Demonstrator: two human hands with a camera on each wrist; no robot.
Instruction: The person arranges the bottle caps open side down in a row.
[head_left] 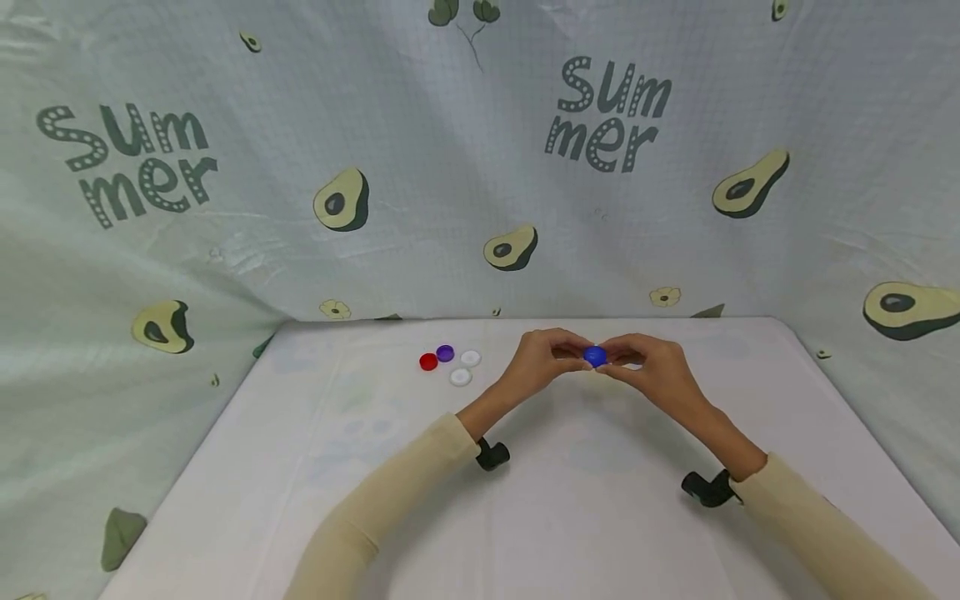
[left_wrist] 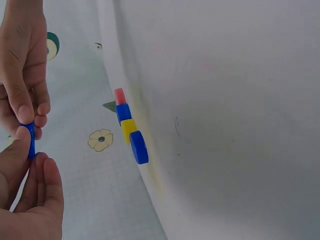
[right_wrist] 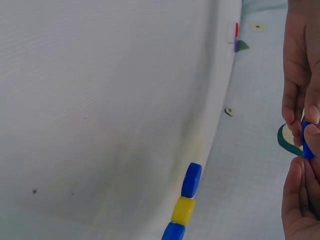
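Note:
A round blue bottle cap is held up over the far part of the table, between both hands. My left hand pinches its left edge with thumb and fingers, while my right hand pinches the right edge. Seen edge-on in the left wrist view, the cap sits between the fingertips of the two hands. Below the hands, a row of caps lies along the table: a blue cap, a yellow cap, another blue cap and a pink cap. The hands hide this row in the head view.
Left of the hands lie a red cap, a purple cap and two white caps, one farther back and one nearer. The white table ends at a printed curtain behind and at the sides.

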